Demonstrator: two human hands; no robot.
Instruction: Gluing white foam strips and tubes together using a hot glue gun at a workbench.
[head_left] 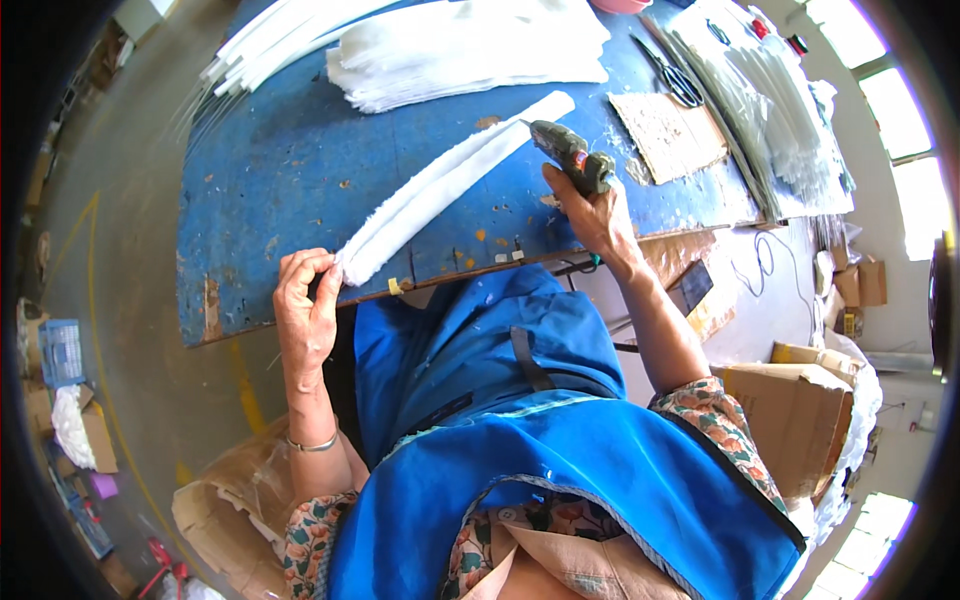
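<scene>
Gluing a long white strip at my blue worktable

The blue table [300,170] carries a stack of white sheets [470,50] at its far side, and the long white folded strip [440,185] runs across it from my near edge toward the glue gun. My left hand [305,310] is pinched closed on the strip's near end at the table edge. My right hand [590,210] is wrapped tight around the glue gun [572,155], its nozzle at the strip's far end.

Head camera: one fisheye view, looking steeply down from close above onto the blue desk's [300,180] near edge.
</scene>
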